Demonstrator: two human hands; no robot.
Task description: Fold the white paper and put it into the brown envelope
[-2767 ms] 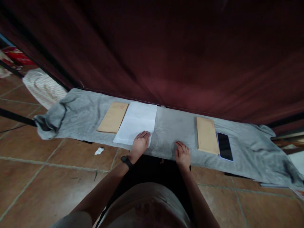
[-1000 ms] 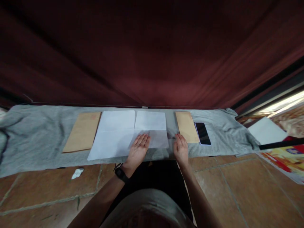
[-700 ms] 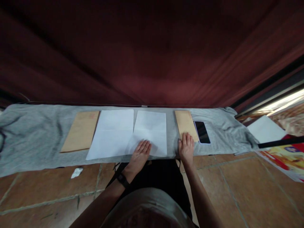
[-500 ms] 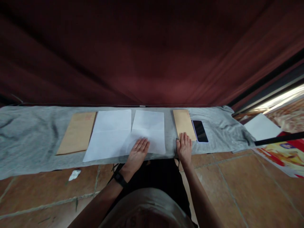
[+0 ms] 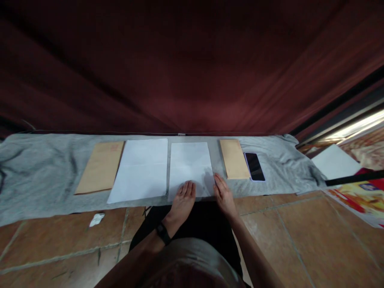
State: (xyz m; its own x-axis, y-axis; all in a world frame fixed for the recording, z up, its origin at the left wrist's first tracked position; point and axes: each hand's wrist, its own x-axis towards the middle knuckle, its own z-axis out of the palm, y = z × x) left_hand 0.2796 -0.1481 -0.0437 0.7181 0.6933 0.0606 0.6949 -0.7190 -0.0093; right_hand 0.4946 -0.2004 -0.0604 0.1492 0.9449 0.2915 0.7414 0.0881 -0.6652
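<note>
A white sheet of paper (image 5: 190, 160) lies on the grey cloth in front of me. My left hand (image 5: 184, 197) rests flat on its near edge, fingers stretched out. At the sheet's near right edge is my right hand (image 5: 223, 195), fingers extended and touching or just beside the paper; its thumb is partly hidden. Left of this sheet lies a larger white sheet (image 5: 141, 168) with a faint crease across it. A small brown envelope (image 5: 234, 158) lies right of my right hand, apart from it.
A bigger brown envelope (image 5: 102, 166) lies at the left, and a phone (image 5: 255, 166) is beside the small envelope. The grey cloth (image 5: 282, 164) covers a narrow surface against a dark red curtain (image 5: 180, 72). A crumpled white scrap (image 5: 97, 219) is on the tiled floor (image 5: 270, 240).
My right hand has left the small brown envelope and moved left to the sheet's edge. My left hand has shifted slightly right and nearer, and the sheet now lies straighter, apart from the larger one.
</note>
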